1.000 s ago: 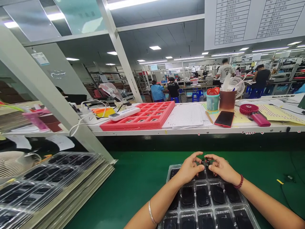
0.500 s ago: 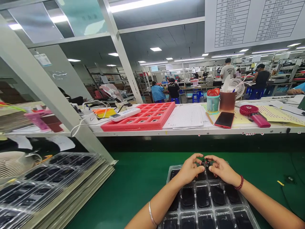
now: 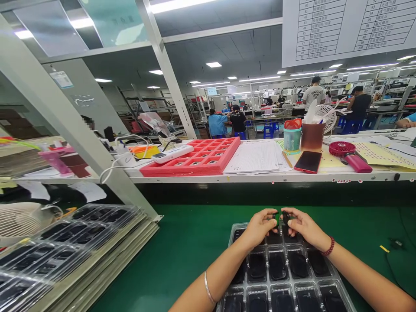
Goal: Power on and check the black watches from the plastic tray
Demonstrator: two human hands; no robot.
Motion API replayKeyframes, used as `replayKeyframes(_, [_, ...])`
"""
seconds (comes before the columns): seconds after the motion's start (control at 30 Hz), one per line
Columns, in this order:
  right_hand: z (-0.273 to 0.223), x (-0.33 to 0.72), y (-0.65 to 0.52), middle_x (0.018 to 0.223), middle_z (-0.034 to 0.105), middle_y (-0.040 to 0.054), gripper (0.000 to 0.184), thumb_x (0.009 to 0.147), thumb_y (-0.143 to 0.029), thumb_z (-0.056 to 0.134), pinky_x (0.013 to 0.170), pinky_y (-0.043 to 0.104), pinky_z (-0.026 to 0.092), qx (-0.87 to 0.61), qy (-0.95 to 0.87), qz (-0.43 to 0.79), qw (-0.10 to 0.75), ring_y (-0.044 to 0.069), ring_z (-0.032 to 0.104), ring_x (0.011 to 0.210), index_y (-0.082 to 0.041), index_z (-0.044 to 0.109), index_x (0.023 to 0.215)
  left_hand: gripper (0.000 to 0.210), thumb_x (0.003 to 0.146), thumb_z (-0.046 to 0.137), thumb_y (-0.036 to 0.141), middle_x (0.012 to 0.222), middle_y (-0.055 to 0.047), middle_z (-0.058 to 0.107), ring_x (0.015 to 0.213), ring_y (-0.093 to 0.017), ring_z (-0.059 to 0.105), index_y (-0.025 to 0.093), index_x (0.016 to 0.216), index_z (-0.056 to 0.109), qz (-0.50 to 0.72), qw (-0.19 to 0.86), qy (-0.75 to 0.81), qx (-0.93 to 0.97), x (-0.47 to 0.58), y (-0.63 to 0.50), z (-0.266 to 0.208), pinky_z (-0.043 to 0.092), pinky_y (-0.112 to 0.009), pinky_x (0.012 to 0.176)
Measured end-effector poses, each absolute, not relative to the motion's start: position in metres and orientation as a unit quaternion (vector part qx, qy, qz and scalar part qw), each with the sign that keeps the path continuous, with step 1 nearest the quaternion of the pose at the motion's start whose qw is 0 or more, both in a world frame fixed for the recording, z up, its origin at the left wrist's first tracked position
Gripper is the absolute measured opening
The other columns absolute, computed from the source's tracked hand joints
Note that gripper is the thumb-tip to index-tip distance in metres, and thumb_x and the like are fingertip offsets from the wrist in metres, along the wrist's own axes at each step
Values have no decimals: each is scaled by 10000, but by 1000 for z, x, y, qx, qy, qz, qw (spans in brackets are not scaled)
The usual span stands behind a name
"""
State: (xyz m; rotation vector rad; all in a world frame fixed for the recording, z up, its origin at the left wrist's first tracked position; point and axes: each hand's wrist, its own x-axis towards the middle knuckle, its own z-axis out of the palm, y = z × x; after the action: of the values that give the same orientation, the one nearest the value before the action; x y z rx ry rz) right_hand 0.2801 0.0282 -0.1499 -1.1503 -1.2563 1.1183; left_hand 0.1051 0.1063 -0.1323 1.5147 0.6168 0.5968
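My left hand (image 3: 260, 228) pinches a small black rounded piece (image 3: 276, 219) that shows a green patch on the side facing the other hand. A second small black piece (image 3: 286, 217) is held upright between the thumb and fingers of my right hand (image 3: 303, 228). A narrow gap separates the two pieces. Both hands are above the far rows of a clear plastic tray (image 3: 290, 284), whose compartments hold several flat black rounded parts (image 3: 277, 266). Wrists and fingers cover some of its far compartments.
Stacked trays (image 3: 81, 234) of black parts stand at left beside a fan (image 3: 19, 223). On the shelf are a red foam tray (image 3: 185, 171), papers (image 3: 253, 158), a phone (image 3: 308, 161) and a pink handheld fan (image 3: 352, 160). A cable (image 3: 387, 271) lies at right.
The two black pieces have turned and now stand slightly apart, and green shows on the left one. The hands stay over the tray; the view has shifted slightly.
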Motion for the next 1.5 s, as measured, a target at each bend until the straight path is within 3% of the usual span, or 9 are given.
replayKeyframes(0.17, [-152,282,31,887,626,40,467,733,-273,613,630,288,526,-462,-483,506,546,178,647,778,-211,505,1183,416,657,616,170,840,-38,608,728,-149,605,152,1063,529,280,650,291,644,106,105,-129,396,-198,515])
replayKeyframes(0.43, [-149,280,29,865,637,37,369,736,-194,570,601,281,519,-456,-525,489,527,166,640,732,-194,549,1104,388,632,577,101,797,-23,609,650,-120,585,132,1015,527,278,646,292,648,107,105,-127,357,-180,471])
replayKeyframes(0.6, [-147,280,28,859,633,37,340,736,-198,544,569,283,503,-474,-528,474,521,149,634,651,-182,557,1076,436,675,569,143,848,-50,619,674,-137,606,130,1109,536,282,651,292,641,107,108,-128,345,-176,446])
replayKeyframes(0.77, [-146,279,28,933,613,42,409,733,-207,542,614,305,515,-473,-517,461,545,180,645,754,-215,490,1138,489,748,584,260,945,-74,620,739,-141,617,166,1222,510,292,703,288,581,104,107,-125,397,-183,502])
replayKeyframes(0.9, [-148,279,28,922,611,43,216,796,-259,496,662,333,513,-519,-542,382,539,197,630,798,-215,532,1005,571,730,643,334,894,-57,584,691,-132,620,182,1257,483,281,725,275,565,104,108,-126,391,-179,486])
replayKeyframes(1.07, [-145,279,23,882,639,35,106,795,-210,527,808,379,446,-603,-650,147,438,222,569,876,-224,615,853,637,696,681,352,906,-32,511,615,-112,620,193,1262,435,273,722,262,579,104,111,-131,356,-170,427])
replayKeyframes(1.37, [-130,282,18,874,640,29,135,819,-204,492,773,328,406,-661,-685,63,302,206,553,845,-220,627,822,560,707,668,363,911,-46,559,434,-29,501,156,1185,463,265,715,254,594,103,110,-129,282,-182,396])
replayKeyframes(1.5, [-110,304,9,764,619,41,164,807,-224,508,744,351,365,-679,-718,9,153,223,542,795,-216,645,718,547,703,666,368,882,-34,571,413,-25,474,160,1169,469,257,715,251,599,102,110,-130,275,-188,402])
